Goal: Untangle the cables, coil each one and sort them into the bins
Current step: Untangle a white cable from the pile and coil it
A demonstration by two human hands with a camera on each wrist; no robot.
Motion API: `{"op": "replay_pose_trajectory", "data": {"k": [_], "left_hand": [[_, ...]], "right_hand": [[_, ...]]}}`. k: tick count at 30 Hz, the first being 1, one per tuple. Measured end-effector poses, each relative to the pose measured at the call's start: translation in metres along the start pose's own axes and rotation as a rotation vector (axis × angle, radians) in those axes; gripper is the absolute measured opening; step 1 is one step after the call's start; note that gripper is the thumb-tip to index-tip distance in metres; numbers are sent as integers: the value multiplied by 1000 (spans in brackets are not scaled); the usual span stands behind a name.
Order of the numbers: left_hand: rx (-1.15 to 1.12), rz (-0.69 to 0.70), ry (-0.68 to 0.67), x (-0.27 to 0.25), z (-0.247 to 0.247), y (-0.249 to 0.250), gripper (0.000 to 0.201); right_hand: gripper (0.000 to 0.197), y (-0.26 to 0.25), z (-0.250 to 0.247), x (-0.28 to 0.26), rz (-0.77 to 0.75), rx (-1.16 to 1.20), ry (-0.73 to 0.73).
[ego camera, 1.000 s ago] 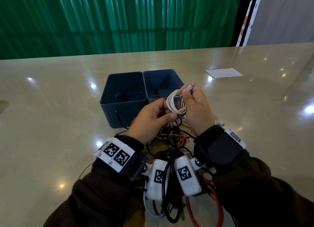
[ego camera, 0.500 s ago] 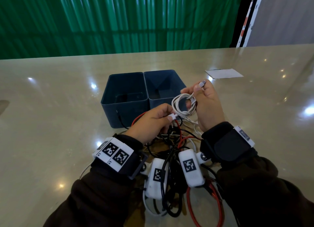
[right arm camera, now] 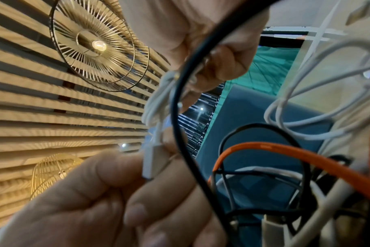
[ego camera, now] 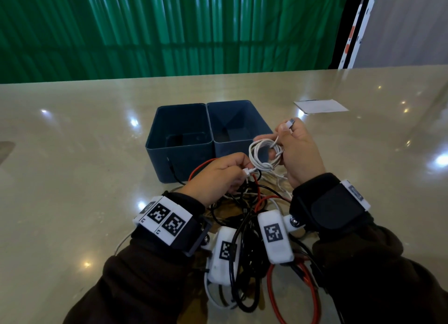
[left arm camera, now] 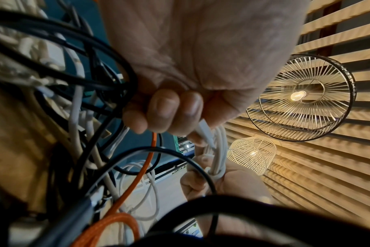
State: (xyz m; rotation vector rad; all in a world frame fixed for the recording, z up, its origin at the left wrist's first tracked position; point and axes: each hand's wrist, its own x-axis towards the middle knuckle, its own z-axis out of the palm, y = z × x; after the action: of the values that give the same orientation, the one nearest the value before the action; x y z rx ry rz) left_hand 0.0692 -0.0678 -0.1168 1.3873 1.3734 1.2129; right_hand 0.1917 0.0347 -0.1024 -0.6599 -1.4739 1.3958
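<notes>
Beige table (ego camera: pixel 72 178) is carrying two blue bins (ego camera: pixel 184 139). Just in front of the bins, your right hand (ego camera: pixel 300 154) is curling round the white coil (ego camera: pixel 265 155) to keep the loops together; your left hand (ego camera: pixel 218 178) is pinching its free plug (ego camera: pixel 247 171), likely to tuck it.

Small white cable coil (ego camera: pixel 266 155) held up just in front of two dark blue open bins (ego camera: pixel 208 139), tangled black, white and orange-red cables (ego camera: pixel 252 202) heaped nearer than the bins

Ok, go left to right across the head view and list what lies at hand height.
left bin → right bin → white cable coil → right hand → paper sheet
</notes>
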Motion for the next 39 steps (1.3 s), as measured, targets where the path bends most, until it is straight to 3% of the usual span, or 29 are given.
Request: {"op": "replay_pose_trajectory", "data": {"k": [5, 9, 12, 15, 20, 24, 27, 34, 39], "left_hand": [[19, 32, 25, 0, 0, 1, 10], [105, 101, 114, -1, 0, -4, 35], [119, 99, 137, 0, 0, -7, 39], [118, 125, 133, 1, -2, -6, 35], [250, 144, 189, 2, -12, -4, 39], [308, 129, 191, -1, -19, -5, 38], [337, 107, 150, -4, -22, -3, 38], [326, 100, -33, -10, -17, 5, 37], [341, 69, -128, -11, -13, 6, 40]], "right_hand": [[24, 0, -3, 1, -118, -297, -16], [24, -2, -2, -1, -87, -302, -86], [25, -4, -3, -2, -20, -247, -159], [29, -3, -3, -1, 23, -124, -205], [27, 1, 5, -3, 133, 259, -144], [34, 5, 7, -2, 241, 553, -221], [35, 8, 8, -2, 269, 602, -231], [31, 7, 11, -4, 204, 397, -87], [27, 8, 10, -3, 222, 331, -80]]}}
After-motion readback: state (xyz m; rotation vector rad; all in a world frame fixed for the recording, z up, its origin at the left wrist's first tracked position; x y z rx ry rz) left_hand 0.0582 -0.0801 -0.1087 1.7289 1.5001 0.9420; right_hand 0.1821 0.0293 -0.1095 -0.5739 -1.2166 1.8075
